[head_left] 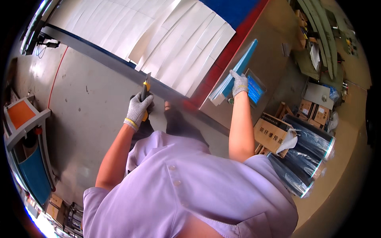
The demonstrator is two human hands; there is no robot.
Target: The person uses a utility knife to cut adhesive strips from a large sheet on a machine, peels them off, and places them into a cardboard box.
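My left hand (138, 108), in a grey knit glove with a yellow cuff, is closed around a black and yellow utility knife (146, 89). The blade points up toward the near edge of the long table. On that table lie overlapping white strips (178, 49), some with lifted edges. My right hand (239, 83), gloved the same way, grips a stack of blue and white sheets (235, 75) by its right side. The stack is tilted over the table's grey end, beside a screen (255, 89) lit blue.
Red and blue bands (228, 51) border the white strips. To the right stand a cardboard box (272, 133) and several dark plastic-wrapped rolls (307, 152). At left is a frame holding an orange panel (22, 114) and a blue roll (35, 174). A red line (58, 75) crosses the grey floor.
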